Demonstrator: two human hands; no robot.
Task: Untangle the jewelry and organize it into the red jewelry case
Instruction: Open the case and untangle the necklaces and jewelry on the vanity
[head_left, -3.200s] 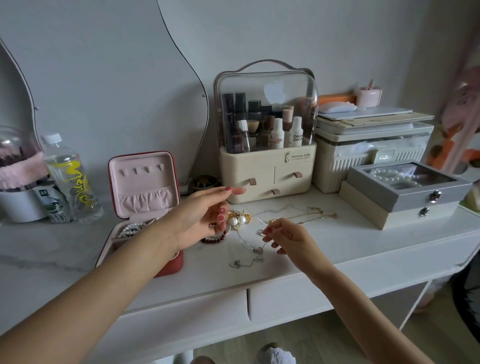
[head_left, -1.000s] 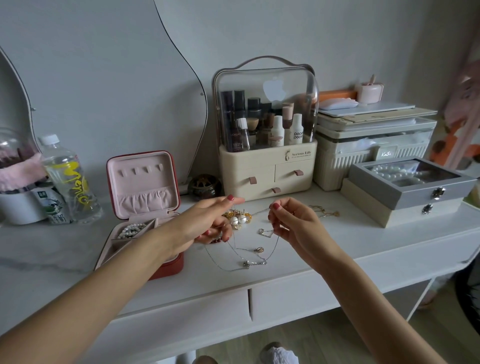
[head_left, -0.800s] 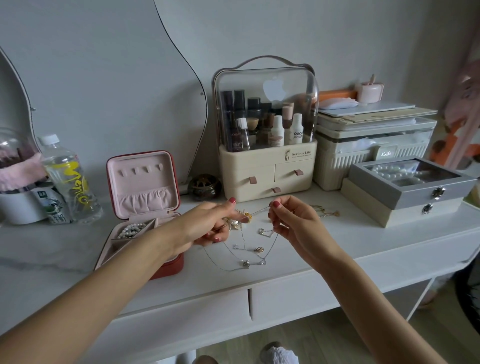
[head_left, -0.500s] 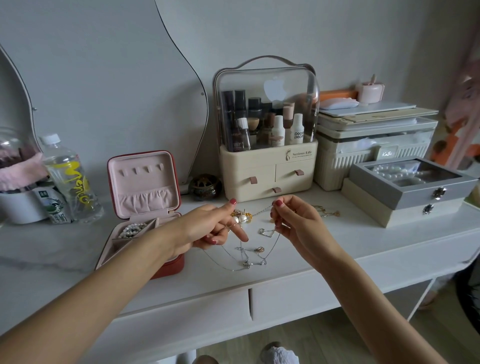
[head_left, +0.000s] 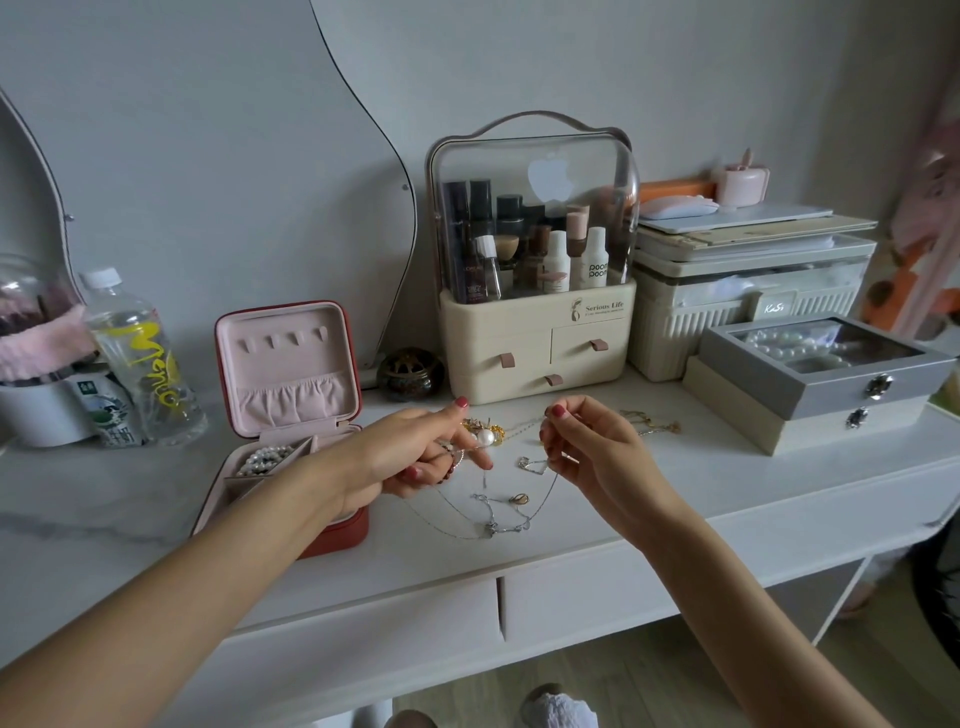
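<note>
1. The left hand (head_left: 410, 457) pinched a thin silver chain (head_left: 493, 514) just beside a gold pearl brooch (head_left: 483, 434).
2. The right hand (head_left: 587, 452) was raised above the desk (head_left: 701, 483) and pinched the same chain, which hung down in a tangled loop onto the desk between both hands.
3. The red jewelry case (head_left: 291, 415) stood open to the left, with a pearl strand (head_left: 265, 458) in its tray.
4. A gold necklace (head_left: 652, 423) lay behind the right hand.
</note>
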